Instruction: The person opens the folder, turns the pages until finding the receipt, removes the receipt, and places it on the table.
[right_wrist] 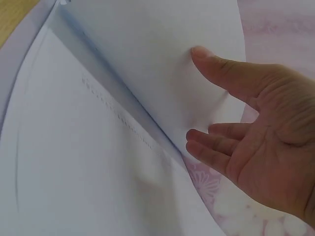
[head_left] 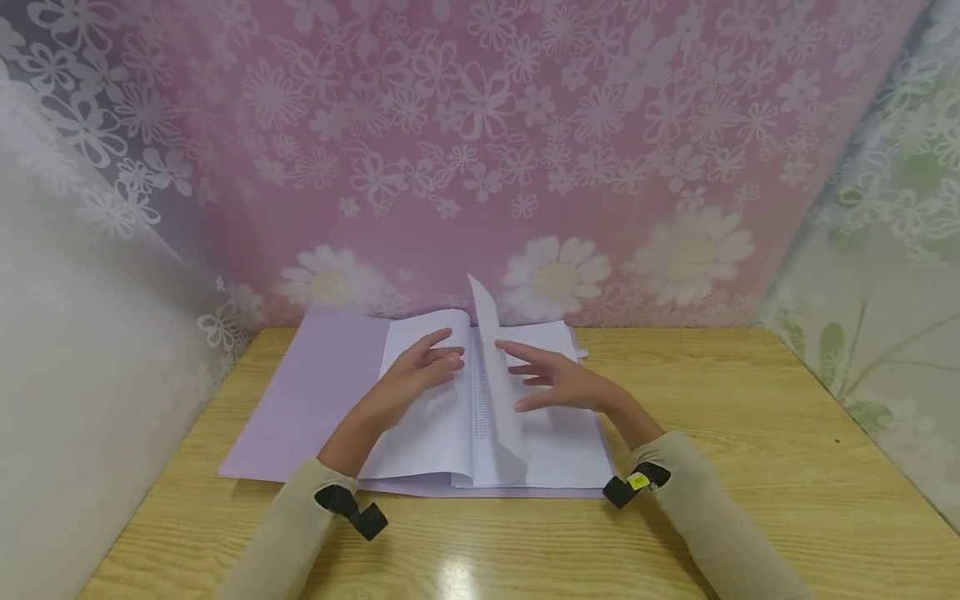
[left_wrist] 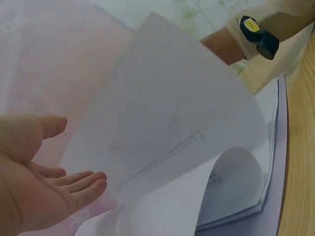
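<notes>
A lavender folder (head_left: 318,375) lies spread open on the table, with white printed pages (head_left: 566,450) inside it. One sheet (head_left: 501,408) stands nearly upright near the middle, its top corner free. My right hand (head_left: 570,382) is at the right side of this sheet, fingers extended and apart, the fingertips at or close to the paper. Over the turned left-hand pages (head_left: 420,437) my left hand (head_left: 408,383) hovers with loosely bent fingers and holds nothing. In the left wrist view, a gap shows between that hand (left_wrist: 44,182) and the raised sheet (left_wrist: 167,93).
The wooden table (head_left: 750,433) extends around the folder. Behind it hangs a pink flowered curtain (head_left: 450,225), close to the folder's far edge. Pale side panels (head_left: 90,350) border the table. Black straps (head_left: 351,510) with small devices sit on both wrists.
</notes>
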Tool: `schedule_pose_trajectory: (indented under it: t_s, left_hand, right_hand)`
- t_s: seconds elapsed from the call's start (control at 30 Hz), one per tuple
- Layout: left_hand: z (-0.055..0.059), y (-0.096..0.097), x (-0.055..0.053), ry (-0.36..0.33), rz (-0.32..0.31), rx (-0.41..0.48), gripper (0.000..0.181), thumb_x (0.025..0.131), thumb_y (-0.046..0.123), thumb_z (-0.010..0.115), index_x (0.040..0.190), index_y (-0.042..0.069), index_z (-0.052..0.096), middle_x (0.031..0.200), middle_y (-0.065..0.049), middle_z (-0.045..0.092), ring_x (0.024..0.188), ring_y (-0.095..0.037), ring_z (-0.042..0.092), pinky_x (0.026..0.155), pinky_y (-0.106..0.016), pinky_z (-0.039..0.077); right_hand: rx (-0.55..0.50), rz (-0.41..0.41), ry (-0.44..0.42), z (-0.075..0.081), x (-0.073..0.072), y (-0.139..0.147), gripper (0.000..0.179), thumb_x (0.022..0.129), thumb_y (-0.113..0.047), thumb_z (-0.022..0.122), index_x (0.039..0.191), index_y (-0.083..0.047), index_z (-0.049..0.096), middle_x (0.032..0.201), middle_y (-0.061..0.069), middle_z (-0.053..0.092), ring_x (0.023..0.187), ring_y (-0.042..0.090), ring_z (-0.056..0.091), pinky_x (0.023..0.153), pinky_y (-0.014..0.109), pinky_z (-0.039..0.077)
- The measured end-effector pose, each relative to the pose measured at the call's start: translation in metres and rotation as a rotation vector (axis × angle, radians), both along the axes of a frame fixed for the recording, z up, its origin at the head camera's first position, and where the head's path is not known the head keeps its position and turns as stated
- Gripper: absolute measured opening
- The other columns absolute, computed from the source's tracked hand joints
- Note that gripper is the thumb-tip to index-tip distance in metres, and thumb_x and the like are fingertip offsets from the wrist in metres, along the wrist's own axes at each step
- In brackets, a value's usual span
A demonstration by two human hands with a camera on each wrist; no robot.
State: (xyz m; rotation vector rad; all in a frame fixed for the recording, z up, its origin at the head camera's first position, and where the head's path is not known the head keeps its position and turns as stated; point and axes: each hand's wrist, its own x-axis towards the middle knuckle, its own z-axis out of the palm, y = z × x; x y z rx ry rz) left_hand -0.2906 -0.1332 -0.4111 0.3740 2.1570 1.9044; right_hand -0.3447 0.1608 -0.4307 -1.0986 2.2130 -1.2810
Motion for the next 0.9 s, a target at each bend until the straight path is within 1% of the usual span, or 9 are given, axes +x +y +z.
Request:
schedule_pose_trajectory:
  t_s: [0.1,0.23,0.33,0.43,0.53,0.63,0.7,0.77,0.9]
  left_hand:
    - [0.002,0.01,0.002,-0.062,0.008,0.119,0.065,0.106,0.025,0.056,0.162,0.015,0.024,0.158,-0.019,0.045,0.142,-0.033,0.051,0.118,-0.045,0.041]
    - [0.003,0.014,0.004,-0.114,0.007,0.214,0.061,0.109,0.027,0.05,0.161,0.012,0.025,0.157,-0.019,0.046,0.142,-0.035,0.051,0.114,-0.044,0.045]
    - [0.006,0.015,0.005,-0.132,0.019,0.252,0.058,0.109,0.028,0.049,0.16,0.01,0.027,0.156,-0.021,0.046,0.141,-0.037,0.051,0.113,-0.046,0.047]
    - [0.007,0.015,0.005,-0.16,0.042,0.284,0.059,0.108,0.027,0.05,0.16,0.009,0.029,0.156,-0.02,0.045,0.141,-0.038,0.05,0.113,-0.048,0.046]
    - [0.007,0.014,0.004,-0.167,0.079,0.269,0.066,0.105,0.026,0.056,0.161,0.008,0.025,0.156,-0.019,0.044,0.139,-0.036,0.052,0.112,-0.045,0.048]
    - [0.005,0.011,0.003,-0.158,0.135,0.238,0.072,0.101,0.021,0.062,0.161,0.011,0.025,0.153,-0.018,0.046,0.129,-0.029,0.059,0.104,-0.036,0.054]
    - [0.004,0.007,0.002,-0.136,0.17,0.206,0.072,0.098,0.015,0.066,0.16,0.012,0.029,0.149,-0.018,0.049,0.12,-0.023,0.063,0.096,-0.031,0.056]
    - [0.003,0.003,0.001,-0.119,0.205,0.177,0.071,0.095,0.009,0.067,0.158,0.014,0.034,0.144,-0.019,0.054,0.112,-0.02,0.065,0.09,-0.028,0.056]
    - [0.0,-0.005,-0.001,-0.092,0.281,0.071,0.069,0.093,0.005,0.069,0.155,0.015,0.04,0.137,-0.018,0.06,0.104,-0.015,0.065,0.084,-0.026,0.054]
  right_hand:
    - [-0.004,-0.015,0.011,0.004,0.005,-0.006,0.092,0.088,-0.017,0.081,0.162,-0.03,0.028,0.17,-0.003,0.024,0.146,0.036,0.045,0.116,0.057,0.041]
    - [0.008,-0.03,0.035,0.009,0.012,-0.012,0.089,0.088,-0.02,0.081,0.161,-0.031,0.031,0.169,-0.002,0.028,0.144,0.036,0.048,0.113,0.057,0.044]
    - [0.023,-0.041,0.044,0.012,0.017,-0.016,0.087,0.089,-0.021,0.081,0.16,-0.031,0.033,0.168,-0.002,0.03,0.143,0.035,0.048,0.112,0.056,0.045]
    - [0.034,-0.046,0.056,0.013,0.021,-0.018,0.086,0.089,-0.02,0.081,0.16,-0.028,0.034,0.167,0.0,0.032,0.143,0.036,0.049,0.111,0.057,0.046]
    - [0.046,-0.05,0.071,0.011,0.023,-0.019,0.084,0.089,-0.021,0.081,0.16,-0.027,0.035,0.166,0.001,0.034,0.142,0.035,0.049,0.111,0.057,0.046]
    - [0.048,-0.051,0.083,0.011,0.024,-0.02,0.083,0.089,-0.022,0.081,0.159,-0.026,0.037,0.166,0.002,0.035,0.141,0.035,0.05,0.11,0.058,0.047]
    - [0.045,-0.048,0.091,0.011,0.024,-0.021,0.081,0.09,-0.022,0.08,0.159,-0.024,0.038,0.165,0.004,0.036,0.14,0.037,0.052,0.109,0.058,0.047]
    - [0.047,-0.048,0.096,0.013,0.024,-0.021,0.08,0.09,-0.022,0.08,0.158,-0.023,0.038,0.165,0.005,0.037,0.139,0.039,0.053,0.108,0.059,0.048]
    - [0.066,-0.047,0.121,0.017,0.02,-0.018,0.077,0.092,-0.023,0.077,0.158,-0.019,0.038,0.164,0.008,0.038,0.137,0.041,0.053,0.107,0.058,0.049]
